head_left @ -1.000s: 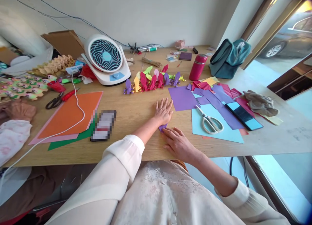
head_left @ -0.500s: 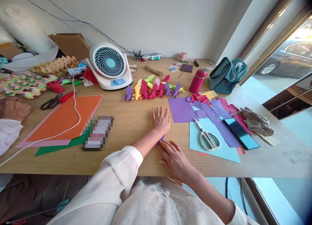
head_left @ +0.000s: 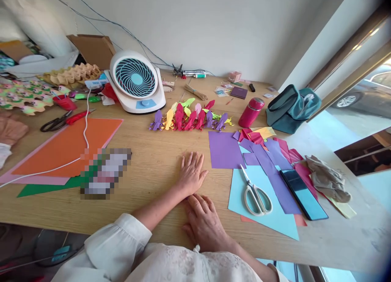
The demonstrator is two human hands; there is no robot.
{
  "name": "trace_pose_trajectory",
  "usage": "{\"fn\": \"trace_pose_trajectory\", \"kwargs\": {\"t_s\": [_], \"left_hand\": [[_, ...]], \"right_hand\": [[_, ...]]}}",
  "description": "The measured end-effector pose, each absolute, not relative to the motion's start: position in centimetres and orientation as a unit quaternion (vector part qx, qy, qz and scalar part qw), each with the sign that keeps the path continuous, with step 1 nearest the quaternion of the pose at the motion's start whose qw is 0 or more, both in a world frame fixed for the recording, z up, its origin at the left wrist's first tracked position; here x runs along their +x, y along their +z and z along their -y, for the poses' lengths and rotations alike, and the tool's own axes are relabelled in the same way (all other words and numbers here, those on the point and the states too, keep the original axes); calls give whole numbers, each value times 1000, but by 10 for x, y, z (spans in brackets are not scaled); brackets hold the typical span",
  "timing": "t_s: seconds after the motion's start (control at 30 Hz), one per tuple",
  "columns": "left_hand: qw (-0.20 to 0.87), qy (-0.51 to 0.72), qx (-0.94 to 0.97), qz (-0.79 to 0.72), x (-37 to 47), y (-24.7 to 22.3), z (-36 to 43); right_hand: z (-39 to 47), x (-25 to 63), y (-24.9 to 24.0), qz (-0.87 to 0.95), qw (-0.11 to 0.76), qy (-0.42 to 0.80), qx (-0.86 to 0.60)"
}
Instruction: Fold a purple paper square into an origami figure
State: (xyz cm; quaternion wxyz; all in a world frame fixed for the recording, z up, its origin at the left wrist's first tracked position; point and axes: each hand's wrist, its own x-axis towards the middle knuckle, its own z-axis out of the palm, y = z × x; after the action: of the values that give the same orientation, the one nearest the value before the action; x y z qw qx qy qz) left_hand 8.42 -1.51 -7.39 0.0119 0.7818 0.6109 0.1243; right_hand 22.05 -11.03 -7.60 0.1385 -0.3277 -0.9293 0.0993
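My left hand (head_left: 192,175) lies palm down on the wooden table, fingers stretched forward and the thumb out to the right. Just below it my right hand (head_left: 206,223) rests on the tabletop with its fingers extended, the fingertips meeting the left wrist. Whatever lies beneath the two hands is hidden. Ahead of them stands a row of folded paper figures (head_left: 190,120) in purple, yellow, red and green. A purple sheet (head_left: 227,150) is to the right, and white-handled scissors (head_left: 257,198) lie on a light blue sheet (head_left: 281,225).
Orange paper (head_left: 69,149) and a blurred-out phone (head_left: 106,174) are at left, crossed or neighboured by a white cable. A fan (head_left: 136,80), pink bottle (head_left: 251,113) and teal bag (head_left: 291,111) stand behind. At right lies a dark phone (head_left: 304,195). Another person's hand (head_left: 12,129) shows at far left.
The view has tilted and shifted. A bit of purple paper that showed between my hands is now covered. My left thumb has spread outward from the fingers.
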Motion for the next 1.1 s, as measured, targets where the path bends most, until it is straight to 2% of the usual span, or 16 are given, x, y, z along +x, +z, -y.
{"fn": "trace_pose_trajectory", "kwargs": {"t_s": [0.27, 0.4, 0.53, 0.77, 0.93, 1.1], "left_hand": [[39, 58, 791, -608, 87, -74, 12], [58, 55, 780, -621, 89, -69, 13], [65, 59, 775, -626, 89, -68, 4], [79, 81, 774, -623, 80, -63, -15], [69, 130, 792, -592, 70, -51, 3], [90, 87, 847, -517, 72, -63, 27]], "right_hand": [[94, 249, -78, 942, 219, 54, -248], [81, 263, -70, 930, 263, 108, -232], [78, 269, -66, 893, 293, 206, -274], [82, 270, -60, 862, 318, 268, -291], [83, 271, -57, 821, 342, 287, -355], [83, 269, -55, 817, 326, 259, -400]]}}
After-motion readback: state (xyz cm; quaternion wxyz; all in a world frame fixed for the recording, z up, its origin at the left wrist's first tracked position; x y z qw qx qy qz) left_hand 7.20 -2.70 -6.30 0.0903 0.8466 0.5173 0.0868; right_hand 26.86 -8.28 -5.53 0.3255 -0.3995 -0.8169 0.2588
